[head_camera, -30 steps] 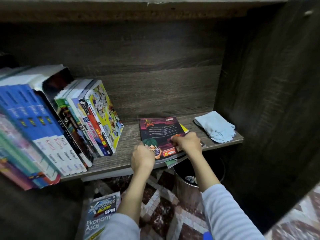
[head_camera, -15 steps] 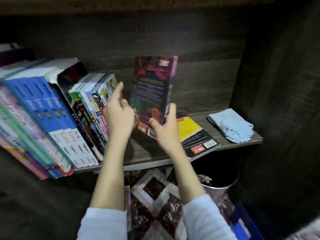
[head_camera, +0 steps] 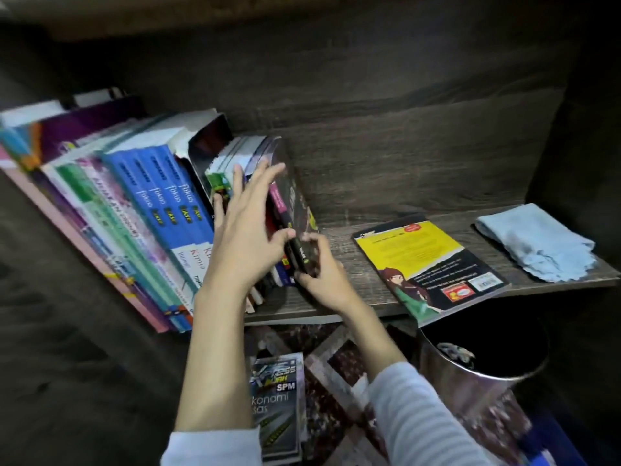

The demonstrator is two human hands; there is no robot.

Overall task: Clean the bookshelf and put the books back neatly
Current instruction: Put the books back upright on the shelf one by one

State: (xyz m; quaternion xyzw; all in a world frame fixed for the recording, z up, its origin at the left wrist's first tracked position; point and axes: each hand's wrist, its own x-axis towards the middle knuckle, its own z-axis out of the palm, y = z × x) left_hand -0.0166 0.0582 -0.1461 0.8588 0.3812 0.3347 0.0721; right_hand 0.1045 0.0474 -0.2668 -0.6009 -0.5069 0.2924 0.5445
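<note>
Dark book (head_camera: 295, 203) at row end.
My right hand (head_camera: 322, 280) grasps its lower edge; left hand (head_camera: 247, 237), fingers (head_camera: 268, 179) released and spread, presses books (head_camera: 158, 196) at nine o'clock.

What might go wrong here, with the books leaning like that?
The row of books leans, braced by the left hand; the dark book that the right hand grips at its end may slide out when released. The yellow book overhangs the shelf edge right above the bin; a nudge might tip it in.
</note>
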